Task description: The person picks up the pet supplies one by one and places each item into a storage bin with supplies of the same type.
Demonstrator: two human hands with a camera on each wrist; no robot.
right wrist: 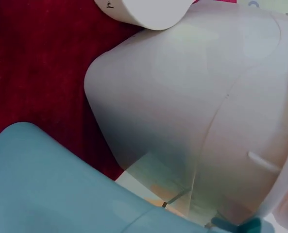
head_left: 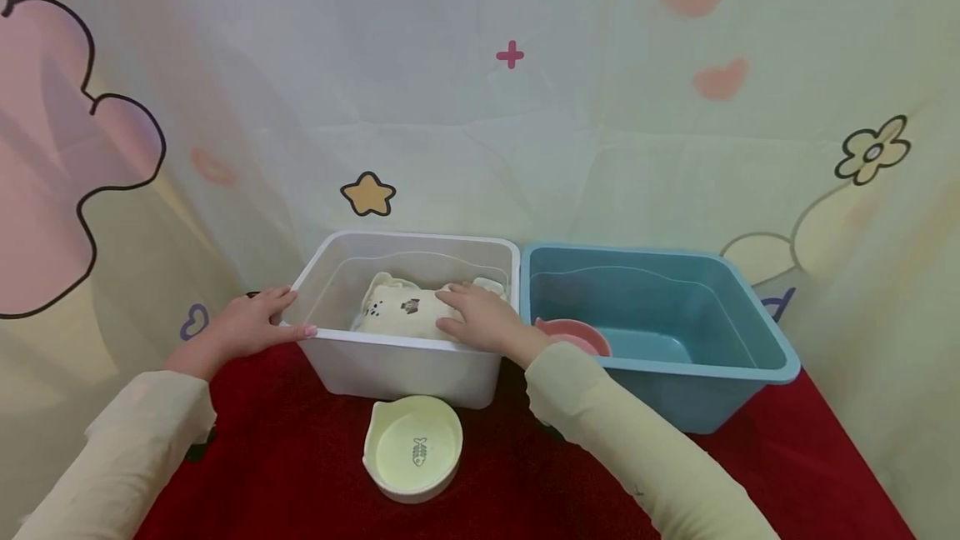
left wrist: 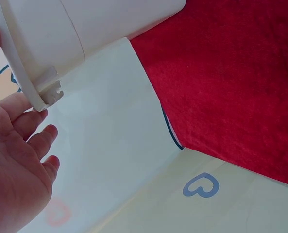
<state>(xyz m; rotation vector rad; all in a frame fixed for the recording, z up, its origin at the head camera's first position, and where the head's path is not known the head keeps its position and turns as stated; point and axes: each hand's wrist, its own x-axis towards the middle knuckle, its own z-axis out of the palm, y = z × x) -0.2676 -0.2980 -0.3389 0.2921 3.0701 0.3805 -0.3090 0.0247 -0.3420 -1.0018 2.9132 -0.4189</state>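
Note:
In the head view my left hand [head_left: 251, 322] rests at the front left corner of a white plastic bin [head_left: 405, 369], its thumb along the front rim and fingers over the side. Close up in the left wrist view, the other fingers of that hand [left wrist: 17, 160] spread loosely beside the rim. My right hand [head_left: 483, 319] reaches over the front rim and lies on a cream, padded cloth item [head_left: 401, 315] with a dog print inside the bin. The right wrist view shows mostly the bin's outside [right wrist: 182, 97]; the right hand's fingers are hidden there.
A blue bin [head_left: 660, 390] stands right beside the white one, with a pink bowl [head_left: 573, 333] inside. In front of the white bin sits a cream bowl [head_left: 412, 448] with a fishbone print. Red cloth [head_left: 285, 473] covers the table; a printed curtain [head_left: 450, 107] hangs behind.

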